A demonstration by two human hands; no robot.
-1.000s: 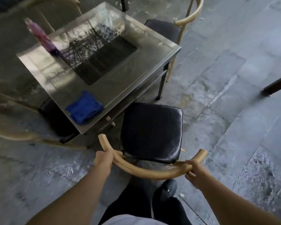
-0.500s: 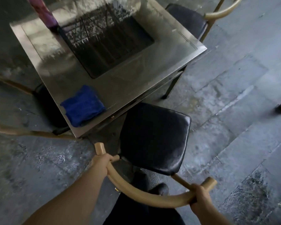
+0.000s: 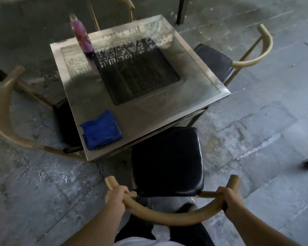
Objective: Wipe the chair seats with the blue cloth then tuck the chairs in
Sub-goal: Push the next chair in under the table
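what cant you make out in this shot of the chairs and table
- Left chair, head view: motion blur smears its backrest, and the table hides most of its seat.
- Far chair: cut off by the top edge.
- Right chair: seat partly under the table.
- Near chair: its legs are hidden by the seat; both hands grip its backrest.
- Bottle: label too blurred to read.

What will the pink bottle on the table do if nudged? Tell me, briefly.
The pink bottle stands upright, tall and narrow, so it would probably tip rather than slide. Its rounded body suggests it would then roll on the smooth metal table. Its weight cannot be judged.
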